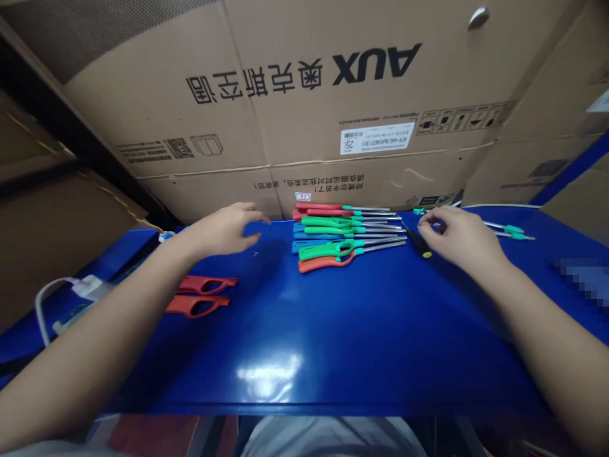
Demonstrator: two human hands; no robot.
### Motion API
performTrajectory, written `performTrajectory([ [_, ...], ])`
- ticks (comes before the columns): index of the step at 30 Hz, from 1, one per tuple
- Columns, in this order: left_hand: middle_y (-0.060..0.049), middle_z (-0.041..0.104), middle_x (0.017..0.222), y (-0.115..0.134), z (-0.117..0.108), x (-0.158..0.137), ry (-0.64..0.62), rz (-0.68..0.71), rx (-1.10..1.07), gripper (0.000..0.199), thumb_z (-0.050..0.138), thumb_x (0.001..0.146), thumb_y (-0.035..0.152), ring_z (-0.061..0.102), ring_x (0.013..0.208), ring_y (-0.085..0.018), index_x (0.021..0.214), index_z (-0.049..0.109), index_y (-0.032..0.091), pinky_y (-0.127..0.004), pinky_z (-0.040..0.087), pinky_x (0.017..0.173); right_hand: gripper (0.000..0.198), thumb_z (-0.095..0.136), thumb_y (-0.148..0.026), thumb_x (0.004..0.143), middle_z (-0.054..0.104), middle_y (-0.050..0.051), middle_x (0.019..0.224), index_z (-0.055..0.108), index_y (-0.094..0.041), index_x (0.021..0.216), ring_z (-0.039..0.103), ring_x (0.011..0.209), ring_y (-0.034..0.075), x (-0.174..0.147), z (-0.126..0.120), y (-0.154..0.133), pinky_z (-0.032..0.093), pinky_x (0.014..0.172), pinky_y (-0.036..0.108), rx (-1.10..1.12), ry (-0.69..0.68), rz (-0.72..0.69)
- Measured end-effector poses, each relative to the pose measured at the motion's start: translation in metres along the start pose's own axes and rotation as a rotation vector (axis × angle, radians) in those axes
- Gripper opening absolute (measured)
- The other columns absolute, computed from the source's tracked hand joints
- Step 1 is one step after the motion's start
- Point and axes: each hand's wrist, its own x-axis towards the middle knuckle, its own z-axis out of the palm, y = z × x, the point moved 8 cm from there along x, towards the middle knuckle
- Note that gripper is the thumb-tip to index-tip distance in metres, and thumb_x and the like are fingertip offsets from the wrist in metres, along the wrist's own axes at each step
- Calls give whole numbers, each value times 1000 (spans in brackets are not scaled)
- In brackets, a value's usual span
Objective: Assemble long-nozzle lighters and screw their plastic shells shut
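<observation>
My left hand [231, 230] hovers over the left part of the table, thumb and fingers apart, holding nothing. My right hand [451, 233] is curled with thumb and fingertips drawn together; whatever they may hold is hidden. Just left of it lies a screwdriver [419, 244] with a black handle and yellow end. Between my hands several long-nosed gas lighters [328, 249] in red, green, blue and orange lie in a row, metal tubes pointing right. Two red lighter handle shells [202, 306] without tubes lie below my left forearm. Metal tubes with teal ends [512, 230] lie beyond my right hand.
A large cardboard box panel [304, 136] stands along the back of the blue table [304, 343]. A white plug with a cable [92, 289] lies at the left. A small white label [302, 197] sits behind the lighters. A blurred patch [587, 276] lies at the right.
</observation>
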Motion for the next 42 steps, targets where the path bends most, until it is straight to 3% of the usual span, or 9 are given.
performTrajectory([
  [2, -11, 65, 123, -17, 15, -31, -250, -119, -109, 45, 58, 75, 23, 62, 112, -28, 119, 68, 17, -38, 45, 103, 9, 60, -26, 80, 71, 9, 83, 63, -22, 72, 61, 70, 24, -3, -5, -11, 41, 63, 35, 63, 58, -48],
  [3, -10, 68, 122, -25, 18, -46, -298, -163, -129, 46, 59, 71, 20, 63, 111, -27, 115, 70, 18, -36, 46, 101, 9, 61, -25, 79, 69, 8, 79, 61, -23, 70, 59, 68, 22, -4, -6, -17, 41, 63, 34, 97, 78, -84],
  [7, -9, 73, 115, -53, 28, -90, -376, -352, -169, 51, 57, 59, 16, 65, 102, -27, 108, 71, 16, -35, 49, 91, 10, 57, -25, 80, 68, 7, 80, 62, -22, 73, 59, 69, 21, -11, -1, -35, 43, 65, 33, 168, 88, -172],
  [11, -4, 74, 95, -67, 38, -106, -414, -425, -233, 40, 53, 55, 16, 65, 88, -23, 91, 71, 16, -27, 49, 78, 11, 57, -27, 80, 69, 7, 83, 64, -20, 76, 59, 67, 19, -13, 6, -38, 45, 68, 33, 186, 74, -163],
  [19, 2, 62, 75, -86, 51, -101, -347, -442, -314, 24, 54, 63, 25, 55, 73, -17, 83, 63, 18, -23, 42, 68, 15, 50, -26, 84, 70, 8, 91, 64, -21, 82, 62, 74, 21, -14, 10, -43, 49, 74, 33, 193, -5, -133],
  [26, 1, 65, 76, -95, 62, -100, -368, -453, -301, 32, 57, 61, 30, 58, 72, -20, 90, 64, 18, -25, 42, 65, 17, 50, -25, 85, 70, 7, 93, 65, -20, 82, 63, 74, 20, -20, 12, -56, 47, 71, 31, 226, -21, -216],
  [35, -7, 72, 99, -99, 56, -98, -322, -450, -263, 33, 59, 68, 33, 65, 94, -29, 96, 65, 15, -32, 46, 83, 17, 50, -24, 87, 70, 6, 94, 66, -18, 85, 59, 68, 16, -19, 9, -53, 45, 68, 30, 232, 4, -247],
  [40, -5, 73, 95, -91, 49, -98, -290, -452, -261, 37, 66, 69, 41, 66, 88, -26, 97, 67, 16, -29, 48, 76, 17, 50, -24, 86, 69, 6, 96, 66, -19, 86, 57, 65, 15, -19, 7, -51, 46, 67, 30, 224, 13, -238],
  [42, -2, 73, 87, -89, 43, -95, -214, -470, -228, 33, 70, 65, 37, 65, 81, -23, 91, 68, 17, -26, 47, 72, 16, 51, -23, 86, 70, 5, 95, 66, -19, 84, 56, 63, 15, -19, 7, -51, 46, 67, 30, 223, 17, -238],
])
